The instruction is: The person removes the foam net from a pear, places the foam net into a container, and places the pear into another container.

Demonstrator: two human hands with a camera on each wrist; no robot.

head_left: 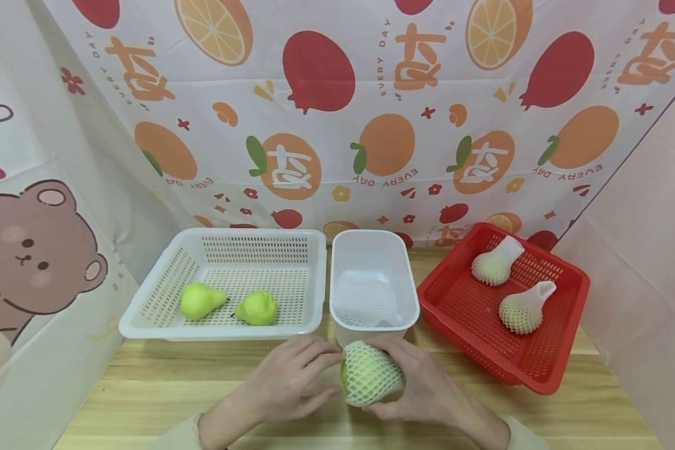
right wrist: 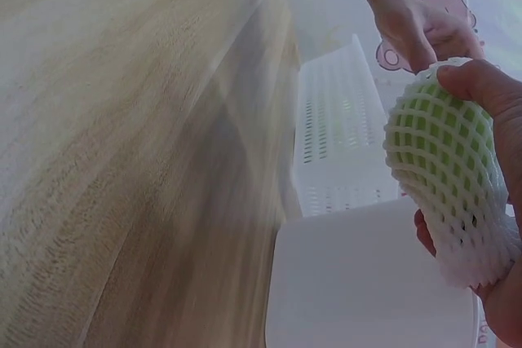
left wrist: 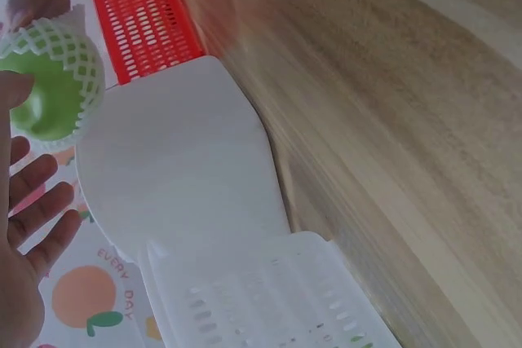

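Now, right hand (head_left: 422, 382) grasps pear (left wrist: 50, 112) in foam net (head_left: 375, 373), just before white bin (head_left: 371, 234); left hand (head_left: 292, 376) near bin's left corner, fingers loose, contact unclear. Pear might slide out bare end if grip slackens.

perhaps home, draped off: wood-grain tabletop (head_left: 202, 369), fruit-print cloth (head_left: 337, 115) behind, bear-print cloth (head_left: 39, 250) at left

Fruit-patterned cloth (head_left: 337, 125) on the far side repeats the words "EVERY DAY" (head_left: 385, 57) at several angles; large orange and white brush-style characters (head_left: 420, 56) cannot be read with certainty.
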